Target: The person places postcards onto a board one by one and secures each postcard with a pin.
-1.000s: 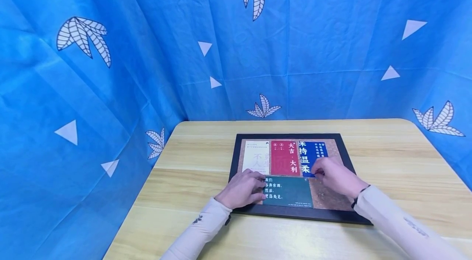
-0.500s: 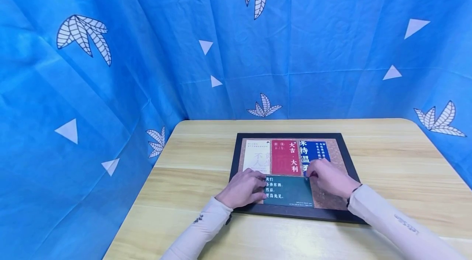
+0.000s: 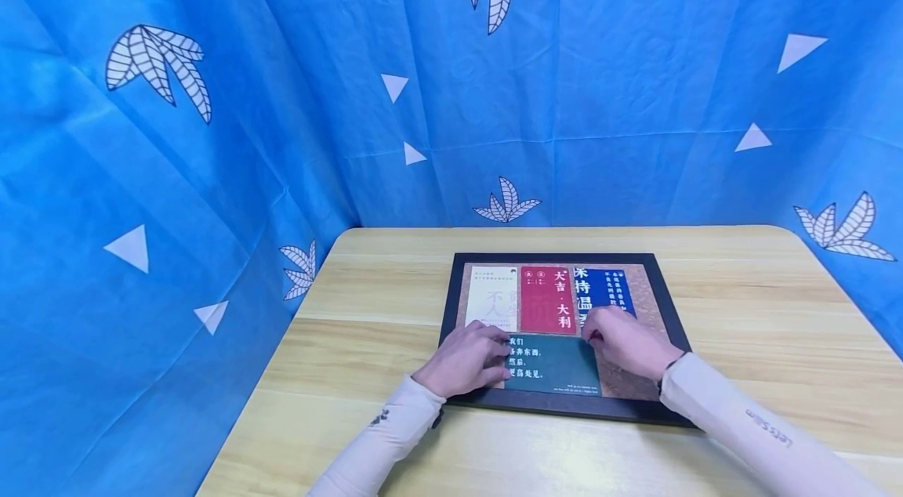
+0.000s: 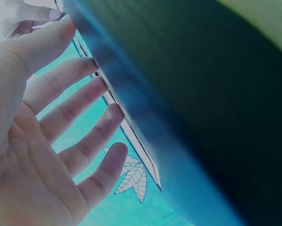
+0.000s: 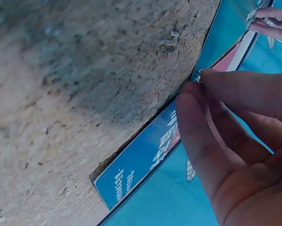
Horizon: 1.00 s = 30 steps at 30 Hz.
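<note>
A black-framed cork board [image 3: 638, 368] lies on the table with a white card [image 3: 487, 293], a red card [image 3: 546, 301] and a blue card [image 3: 610, 289] along its upper part. Below them lies a green card [image 3: 557, 364] with white writing. My left hand [image 3: 466, 360] rests on the green card's left end, its fingers [image 4: 77, 113] spread and slightly bent. At that card's upper right corner, my right hand [image 3: 628, 340] pinches a small clear pin [image 5: 199, 73] between thumb and forefinger, mostly hidden by the fingertips. The hand overlaps the blue card's lower part.
The wooden table [image 3: 353, 332] extends around the board on all sides. Behind and to the left hangs a blue curtain [image 3: 451, 89] with white leaf and triangle prints. A small clear bit [image 5: 169, 41] sits on the cork in the right wrist view.
My right hand has shifted a little left and down, from the blue card's lower edge to the green card's upper right corner. The left hand has stayed put.
</note>
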### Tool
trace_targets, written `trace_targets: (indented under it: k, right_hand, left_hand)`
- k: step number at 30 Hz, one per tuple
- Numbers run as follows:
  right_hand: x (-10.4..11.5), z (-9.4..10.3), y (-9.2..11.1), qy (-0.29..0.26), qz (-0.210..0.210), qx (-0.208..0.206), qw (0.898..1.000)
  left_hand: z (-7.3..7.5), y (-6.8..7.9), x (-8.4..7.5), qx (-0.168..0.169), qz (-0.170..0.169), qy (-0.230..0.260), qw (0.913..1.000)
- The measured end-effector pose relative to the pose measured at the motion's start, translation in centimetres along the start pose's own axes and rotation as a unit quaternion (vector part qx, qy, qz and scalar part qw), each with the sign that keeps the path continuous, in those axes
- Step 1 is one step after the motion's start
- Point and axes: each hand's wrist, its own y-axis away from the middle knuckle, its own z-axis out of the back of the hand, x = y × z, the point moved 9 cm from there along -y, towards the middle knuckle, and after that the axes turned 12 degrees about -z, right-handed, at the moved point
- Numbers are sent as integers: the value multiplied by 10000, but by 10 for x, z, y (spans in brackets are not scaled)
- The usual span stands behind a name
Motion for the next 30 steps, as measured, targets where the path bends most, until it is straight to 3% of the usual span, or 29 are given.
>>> trace_targets:
  k: [11, 21, 30]
  right_hand:
    - [-1, -5, -2, -7, -135, 59, 9999]
    - [7, 2, 7, 186, 514, -520, 9971]
    - [9, -2, 4, 173, 393, -357, 9984]
  left_hand:
    - [0, 0, 1, 8, 35, 53, 10000]
    - [3, -1, 1, -14, -7, 46, 10000]
    - [0, 0, 1, -15, -38, 36, 10000]
